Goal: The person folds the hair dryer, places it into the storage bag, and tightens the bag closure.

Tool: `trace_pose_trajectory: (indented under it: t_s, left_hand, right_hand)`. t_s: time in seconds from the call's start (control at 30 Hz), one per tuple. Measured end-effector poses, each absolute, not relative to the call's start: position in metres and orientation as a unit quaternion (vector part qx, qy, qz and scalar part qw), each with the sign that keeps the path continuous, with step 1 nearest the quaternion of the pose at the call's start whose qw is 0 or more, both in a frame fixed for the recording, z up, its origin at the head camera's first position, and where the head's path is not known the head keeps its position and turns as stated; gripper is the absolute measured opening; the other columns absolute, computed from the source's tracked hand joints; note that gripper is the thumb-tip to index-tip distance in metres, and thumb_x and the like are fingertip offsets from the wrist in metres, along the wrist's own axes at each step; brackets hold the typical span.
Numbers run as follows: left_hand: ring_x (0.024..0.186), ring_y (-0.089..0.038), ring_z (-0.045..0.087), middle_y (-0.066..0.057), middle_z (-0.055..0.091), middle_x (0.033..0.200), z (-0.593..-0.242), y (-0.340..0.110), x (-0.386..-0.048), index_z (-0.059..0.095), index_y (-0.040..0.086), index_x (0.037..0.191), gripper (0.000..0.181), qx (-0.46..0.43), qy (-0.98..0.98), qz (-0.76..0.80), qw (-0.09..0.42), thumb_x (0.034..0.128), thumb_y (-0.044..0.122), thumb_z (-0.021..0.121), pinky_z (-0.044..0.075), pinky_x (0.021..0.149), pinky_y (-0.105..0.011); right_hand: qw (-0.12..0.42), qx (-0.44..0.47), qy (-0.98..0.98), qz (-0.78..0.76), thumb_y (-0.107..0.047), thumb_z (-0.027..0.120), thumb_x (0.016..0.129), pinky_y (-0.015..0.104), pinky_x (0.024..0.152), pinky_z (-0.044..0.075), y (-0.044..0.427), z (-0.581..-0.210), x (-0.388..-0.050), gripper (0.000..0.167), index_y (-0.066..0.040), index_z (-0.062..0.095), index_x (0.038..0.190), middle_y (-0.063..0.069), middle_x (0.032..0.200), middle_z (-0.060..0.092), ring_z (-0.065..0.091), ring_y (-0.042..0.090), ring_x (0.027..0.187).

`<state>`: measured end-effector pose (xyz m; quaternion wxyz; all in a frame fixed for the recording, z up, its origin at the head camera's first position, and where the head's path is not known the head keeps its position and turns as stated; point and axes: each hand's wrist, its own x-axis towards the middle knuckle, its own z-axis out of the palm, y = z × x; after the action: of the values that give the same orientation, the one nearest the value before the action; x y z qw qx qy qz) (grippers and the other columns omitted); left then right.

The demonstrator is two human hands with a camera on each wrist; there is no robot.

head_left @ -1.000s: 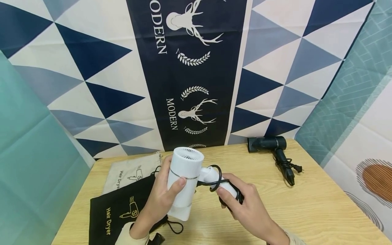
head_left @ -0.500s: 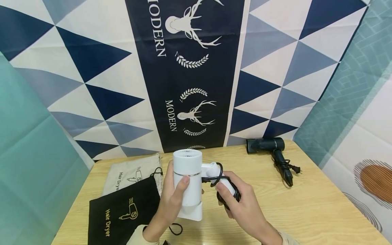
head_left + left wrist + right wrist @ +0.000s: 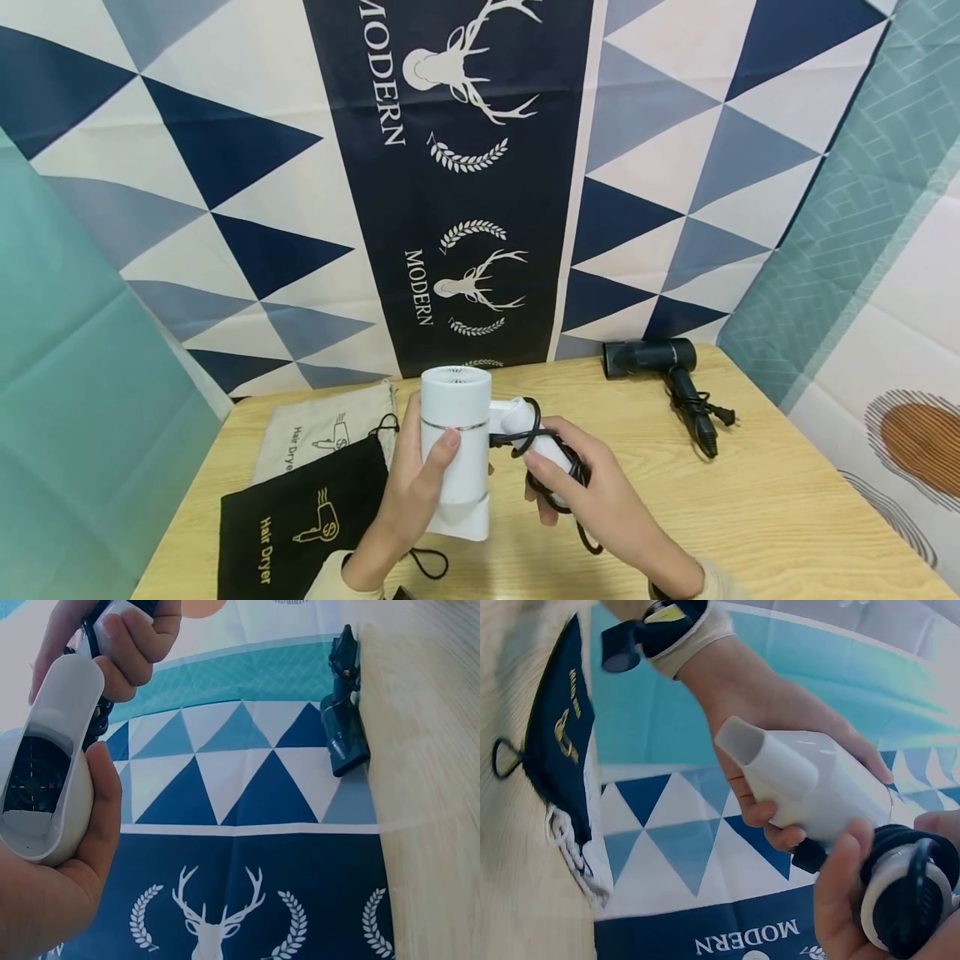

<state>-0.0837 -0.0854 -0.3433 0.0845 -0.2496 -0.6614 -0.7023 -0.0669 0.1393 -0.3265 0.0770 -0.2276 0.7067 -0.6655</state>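
Observation:
A white hair dryer (image 3: 456,450) is held above the table in both hands, its round vented end up. My left hand (image 3: 411,483) grips the wide barrel, thumb across its front. Around the handle, wrapped in black cord (image 3: 579,471), curl the fingers of my right hand (image 3: 600,492); a loop of cord hangs below them. The left wrist view shows the dryer's nozzle (image 3: 64,712) with a dark grille inside. In the right wrist view the white barrel (image 3: 817,780) lies in the left hand, and the handle's end (image 3: 904,900) in the right.
A black hair dryer (image 3: 648,357) with its cord bundled lies at the table's back right. At the left, a black drawstring pouch (image 3: 300,517) overlaps a light grey one (image 3: 322,421) on the wooden table (image 3: 712,517). Patterned cloth hangs behind.
The white dryer has turned more upright and its nozzle end has swung right. A loop of cord now dangles under my right hand. Both hands still grip it.

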Motion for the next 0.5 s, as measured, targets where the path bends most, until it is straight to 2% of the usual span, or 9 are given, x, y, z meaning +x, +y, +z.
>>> trace_pose_trajectory:
  t_s: [0.2,0.33,0.5]
  left_hand:
    - [0.076,-0.027,0.07,-0.021,0.057,0.107,-0.343,-0.0885,-0.0837,0.034,0.011,0.143,0.044,-0.267,-0.666,-0.692,0.079,0.1006,0.012,0.046,0.058,0.06,-0.045]
    - [0.077,-0.028,0.07,-0.02,0.058,0.108,-0.3426,-0.0892,-0.0845,0.034,0.014,0.143,0.043,-0.274,-0.665,-0.692,0.065,0.102,0.011,0.044,0.058,0.06,-0.046]
    - [0.081,-0.027,0.068,-0.018,0.057,0.11,-0.3428,-0.0895,-0.0863,0.034,0.015,0.145,0.044,-0.275,-0.68,-0.676,0.069,0.102,0.013,0.045,0.058,0.063,-0.044]
  right_hand:
    - [0.181,-0.244,0.612,-0.73,-0.017,0.042,0.108,0.033,0.059,0.057,0.1459,-0.3261,-0.071,0.028,-0.005,0.046,0.133,0.02,0.089,0.064,0.064,0.017,0.063]
    - [0.173,-0.247,0.618,-0.726,-0.018,0.041,0.109,0.028,0.052,0.053,0.1443,-0.3257,-0.0688,0.029,-0.005,0.044,0.134,0.021,0.097,0.063,0.062,0.015,0.062]
    - [0.131,-0.25,0.654,-0.702,-0.018,0.04,0.109,0.031,0.043,0.05,0.1428,-0.3256,-0.0669,0.027,-0.005,0.044,0.132,0.024,0.1,0.061,0.059,0.015,0.058]
